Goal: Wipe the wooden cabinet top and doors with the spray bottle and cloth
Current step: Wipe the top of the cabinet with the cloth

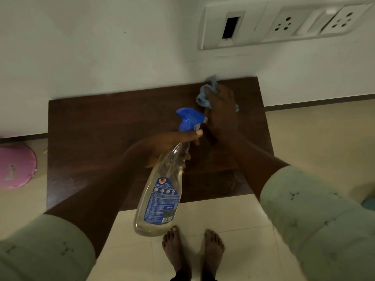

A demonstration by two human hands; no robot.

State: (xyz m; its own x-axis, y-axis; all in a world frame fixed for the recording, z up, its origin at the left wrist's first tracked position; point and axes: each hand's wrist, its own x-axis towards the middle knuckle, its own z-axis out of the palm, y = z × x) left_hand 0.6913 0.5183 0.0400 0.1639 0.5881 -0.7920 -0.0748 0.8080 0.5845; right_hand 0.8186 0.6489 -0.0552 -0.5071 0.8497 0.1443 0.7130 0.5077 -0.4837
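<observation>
Dark wooden cabinet top (91,128) against a white wall (101,47), seen from above. On it, toward the far right corner, right hand (220,112) palm down, fingers curled over a bunched blue cloth (205,96) and pressing it to the wood close to the wall. Nearer the camera, left hand (172,141) wrapped around the neck of a clear spray bottle (160,191), thumb lying just under the blue trigger head (188,118). Bottle held tilted above the front half of the top, nozzle toward the wall, base hanging out past the front edge over pale floor tiles (233,216). Blue label facing up. Pale green sleeves (316,220) on both forearms. Two bare feet (192,254) on the tiles below. White switch-and-socket panel (284,23) on the wall at upper right. Pink round object (16,166) on the floor at far left.
</observation>
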